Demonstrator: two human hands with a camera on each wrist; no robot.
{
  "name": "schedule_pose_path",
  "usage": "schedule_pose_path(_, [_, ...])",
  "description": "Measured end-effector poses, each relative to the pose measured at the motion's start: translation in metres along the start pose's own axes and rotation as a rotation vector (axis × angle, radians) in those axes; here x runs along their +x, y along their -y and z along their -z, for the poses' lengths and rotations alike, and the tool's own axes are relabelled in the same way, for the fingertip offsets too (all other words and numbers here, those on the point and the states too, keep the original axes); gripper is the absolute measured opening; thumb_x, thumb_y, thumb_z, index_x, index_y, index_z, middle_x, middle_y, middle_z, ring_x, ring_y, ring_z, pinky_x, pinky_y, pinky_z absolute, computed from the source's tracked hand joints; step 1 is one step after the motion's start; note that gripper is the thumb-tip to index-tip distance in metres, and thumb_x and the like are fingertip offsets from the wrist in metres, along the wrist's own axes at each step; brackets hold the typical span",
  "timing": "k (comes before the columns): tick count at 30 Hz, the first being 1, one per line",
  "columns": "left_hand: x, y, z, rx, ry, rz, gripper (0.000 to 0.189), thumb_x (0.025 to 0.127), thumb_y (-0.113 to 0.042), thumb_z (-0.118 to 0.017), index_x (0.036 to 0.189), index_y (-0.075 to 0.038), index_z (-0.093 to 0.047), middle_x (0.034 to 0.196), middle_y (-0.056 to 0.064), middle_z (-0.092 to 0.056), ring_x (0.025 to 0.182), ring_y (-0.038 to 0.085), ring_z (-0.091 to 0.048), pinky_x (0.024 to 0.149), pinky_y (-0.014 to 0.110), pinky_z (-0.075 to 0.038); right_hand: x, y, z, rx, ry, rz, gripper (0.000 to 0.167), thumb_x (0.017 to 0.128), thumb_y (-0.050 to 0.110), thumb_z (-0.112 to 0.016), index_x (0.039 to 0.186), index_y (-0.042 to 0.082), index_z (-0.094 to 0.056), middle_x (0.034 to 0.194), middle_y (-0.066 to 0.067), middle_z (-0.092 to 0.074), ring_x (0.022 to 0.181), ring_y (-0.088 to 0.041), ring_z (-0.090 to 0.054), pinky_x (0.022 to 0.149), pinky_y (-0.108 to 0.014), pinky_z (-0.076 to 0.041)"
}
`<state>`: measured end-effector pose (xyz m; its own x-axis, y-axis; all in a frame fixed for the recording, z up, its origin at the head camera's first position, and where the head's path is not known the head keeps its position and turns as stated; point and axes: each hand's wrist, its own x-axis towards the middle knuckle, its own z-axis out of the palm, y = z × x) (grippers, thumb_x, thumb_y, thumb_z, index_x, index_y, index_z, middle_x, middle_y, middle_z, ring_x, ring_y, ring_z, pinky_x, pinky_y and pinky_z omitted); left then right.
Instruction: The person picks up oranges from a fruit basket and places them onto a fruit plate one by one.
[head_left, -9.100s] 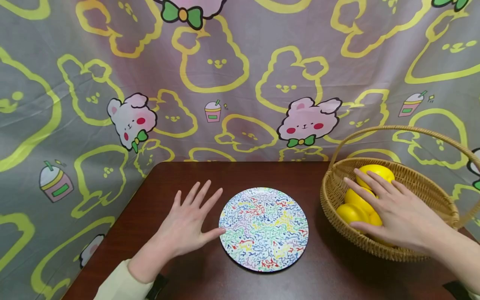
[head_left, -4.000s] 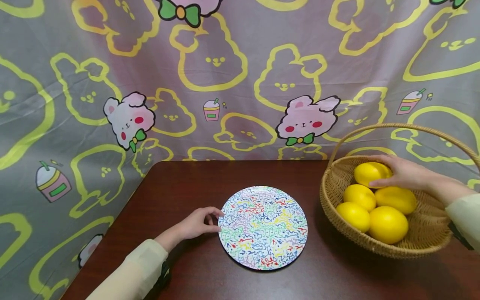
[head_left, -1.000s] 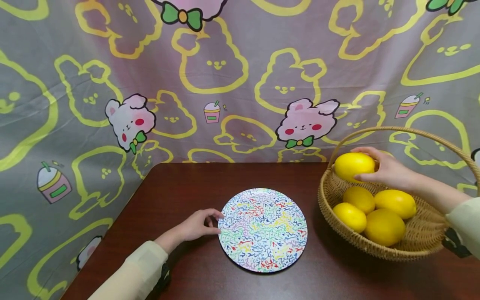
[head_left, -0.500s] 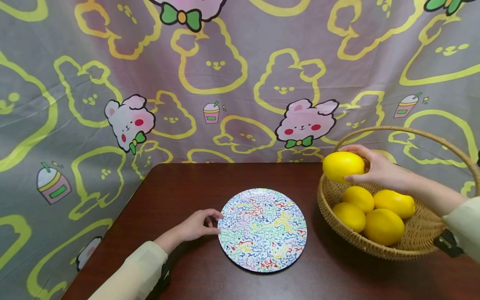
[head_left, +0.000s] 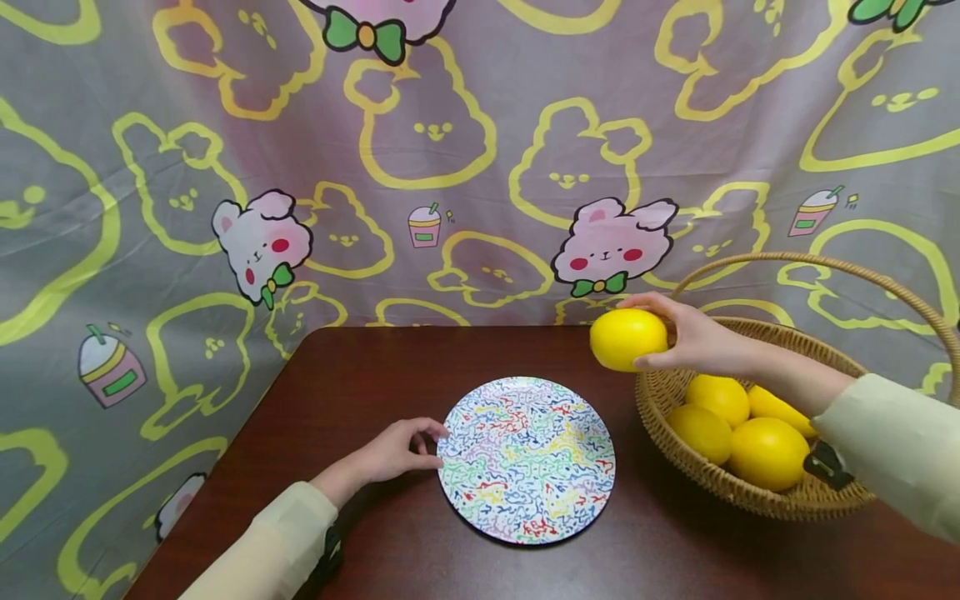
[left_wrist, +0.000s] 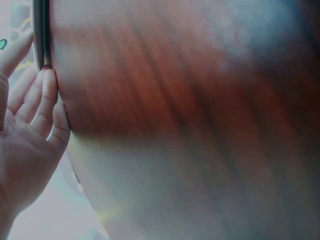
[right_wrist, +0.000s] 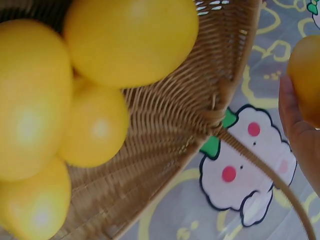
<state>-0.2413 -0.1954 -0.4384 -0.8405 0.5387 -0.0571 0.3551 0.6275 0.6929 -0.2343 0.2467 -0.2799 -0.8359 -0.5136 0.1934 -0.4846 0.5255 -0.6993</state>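
Note:
My right hand [head_left: 693, 337] grips a yellow lemon [head_left: 628, 339] between thumb and fingers, held in the air just left of the basket and above the table. In the right wrist view the same lemon [right_wrist: 306, 80] shows at the right edge, partly cut off. A round plate [head_left: 525, 462] with a multicoloured squiggle pattern lies flat on the table. My left hand [head_left: 397, 450] rests at its left side, fingertips and thumb touching the rim. The left wrist view has those fingers [left_wrist: 47, 95] fairly straight against the plate's edge [left_wrist: 40, 35].
A wicker basket [head_left: 757, 500] with a tall arched handle stands on the right of the brown table [head_left: 367, 358]. Several lemons [head_left: 768, 454] lie inside it, partly behind my right forearm. A patterned cloth [head_left: 465, 100] hangs behind the table.
My right hand has reached into the basket, taken hold of a lemon, lifted it and carried it left past the rim. My left hand has come to the plate's edge and stayed there.

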Motion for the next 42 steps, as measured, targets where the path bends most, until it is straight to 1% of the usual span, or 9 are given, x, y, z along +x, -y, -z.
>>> schedule_pose_path(3, [0.0,-0.001,0.001,0.0,-0.001,0.002,0.037,0.084,-0.022,-0.078,0.116,-0.011,-0.064,0.101,-0.001,-0.059,0.077,0.015,-0.054,0.067,0.028,-0.046,0.01,0.002,-0.009,-0.013,0.016,0.005,0.069,0.08,0.01,-0.078,0.138,0.007,-0.04,0.134,-0.015,-0.047,0.096,-0.03,-0.055,0.081,-0.041,-0.048])
schedule_pose_path(6, [0.0,-0.001,0.001,-0.001,-0.001,0.006,0.037,0.084,-0.022,-0.078,0.116,-0.012,-0.064,0.101,-0.001,-0.059,0.077,0.015,-0.054,0.067,0.028,-0.046,0.02,0.006,-0.017,-0.033,0.034,0.009,0.069,0.079,0.011,-0.079,0.136,0.007,-0.041,0.133,-0.015,-0.048,0.096,-0.03,-0.054,0.082,-0.043,-0.046])
schedule_pose_path(9, [-0.001,-0.002,0.001,-0.002,-0.001,0.0,0.036,0.084,-0.022,-0.078,0.116,-0.012,-0.064,0.101,-0.001,-0.059,0.077,0.015,-0.054,0.067,0.028,-0.046,0.029,0.01,-0.024,-0.048,0.056,0.006,0.069,0.078,0.012,-0.079,0.135,0.006,-0.041,0.13,-0.015,-0.049,0.098,-0.029,-0.054,0.083,-0.043,-0.045])
schedule_pose_path(13, [-0.002,-0.003,0.001,0.0,0.0,-0.012,0.036,0.084,-0.021,-0.078,0.116,-0.011,-0.064,0.101,-0.001,-0.059,0.077,0.015,-0.054,0.068,0.027,-0.046,0.042,0.016,-0.033,-0.035,0.082,0.0,0.071,0.076,0.012,-0.079,0.135,0.005,-0.04,0.128,-0.015,-0.051,0.098,-0.03,-0.054,0.084,-0.042,-0.045])
schedule_pose_path(18, [-0.001,-0.002,0.001,0.001,0.002,-0.013,0.036,0.084,-0.021,-0.078,0.116,-0.012,-0.064,0.101,-0.002,-0.059,0.077,0.015,-0.054,0.067,0.027,-0.046,0.058,0.019,-0.045,-0.037,0.105,0.02,0.072,0.076,0.013,-0.079,0.136,0.007,-0.04,0.125,-0.013,-0.052,0.097,-0.029,-0.054,0.082,-0.041,-0.046])
schedule_pose_path(21, [-0.001,-0.001,0.001,0.002,0.001,-0.01,0.037,0.084,-0.022,-0.078,0.116,-0.012,-0.064,0.101,-0.002,-0.06,0.077,0.015,-0.054,0.067,0.027,-0.046,0.066,0.022,-0.053,-0.032,0.133,0.029,0.074,0.075,0.013,-0.079,0.138,0.007,-0.04,0.123,-0.011,-0.052,0.097,-0.029,-0.053,0.082,-0.041,-0.047])
schedule_pose_path(28, [-0.001,-0.004,0.001,0.003,0.001,0.001,0.037,0.084,-0.022,-0.078,0.116,-0.011,-0.064,0.101,-0.002,-0.06,0.077,0.016,-0.054,0.067,0.027,-0.046,0.081,0.03,-0.07,-0.017,0.198,0.054,0.072,0.076,0.012,-0.077,0.138,0.006,-0.041,0.12,-0.012,-0.053,0.097,-0.029,-0.053,0.082,-0.042,-0.046])
schedule_pose_path(34, [0.0,-0.004,0.001,0.012,0.0,0.006,0.038,0.083,-0.024,-0.078,0.116,-0.011,-0.064,0.1,-0.002,-0.06,0.077,0.016,-0.054,0.068,0.027,-0.046,0.089,0.037,-0.082,-0.017,0.221,0.052,0.073,0.075,0.011,-0.078,0.137,0.007,-0.041,0.121,-0.011,-0.052,0.1,-0.029,-0.052,0.085,-0.043,-0.046])
schedule_pose_path(42, [0.0,-0.003,0.001,0.005,-0.002,0.013,0.039,0.084,-0.024,-0.078,0.117,-0.01,-0.064,0.102,-0.003,-0.061,0.078,0.016,-0.053,0.068,0.027,-0.047,0.104,0.041,-0.104,-0.006,0.246,0.044,0.072,0.073,0.011,-0.081,0.134,0.009,-0.042,0.12,-0.009,-0.051,0.101,-0.027,-0.052,0.086,-0.04,-0.047])
